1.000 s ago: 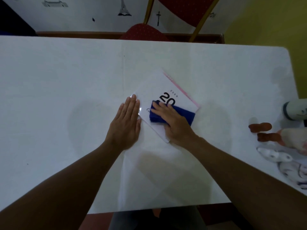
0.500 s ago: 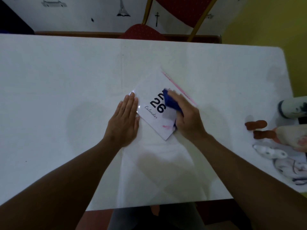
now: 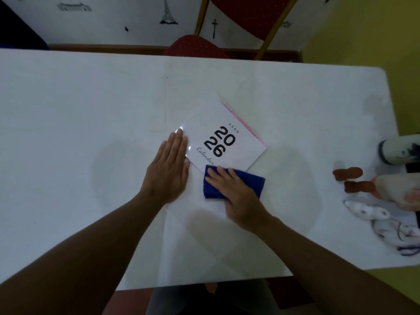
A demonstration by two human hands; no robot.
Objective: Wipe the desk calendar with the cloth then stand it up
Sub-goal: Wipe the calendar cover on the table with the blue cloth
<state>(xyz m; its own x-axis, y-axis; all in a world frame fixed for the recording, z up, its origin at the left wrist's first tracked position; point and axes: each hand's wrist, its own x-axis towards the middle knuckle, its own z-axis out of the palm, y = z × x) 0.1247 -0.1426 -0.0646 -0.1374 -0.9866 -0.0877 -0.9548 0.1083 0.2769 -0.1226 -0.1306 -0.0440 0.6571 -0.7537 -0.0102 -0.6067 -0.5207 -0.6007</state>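
Head view: a desk calendar (image 3: 223, 135) is seen lying flat on a white table (image 3: 79, 110), turned like a diamond, near the middle. Big numbers "2026" are printed on its cover, and a pink strip is seen along its far right edge. The calendar is not stood up yet.

The left hand (image 3: 167, 171) is laid flat, fingers straight and close together, with nothing gripped. Its fingertips are pressed at the left edge of the calendar, so the calendar is held in place.

A blue cloth (image 3: 250, 180) is pressed down by the right hand (image 3: 236, 196). The fingers are spread flat on top of the cloth, not curled around it. The cloth is placed over the near corner of the calendar and partly on the table.

The calendar is judged to be light and thin, made of stiff card. Its cover looks shiny, so it may be slid easily if it is not held down. It could be bent if it is pushed too hard. For standing it up, the edges are thought best to be taken, one in each hand. The cloth is soft and can be squashed.

Some small toys (image 3: 363, 189) are seen at the right side of the table, well apart from the calendar.
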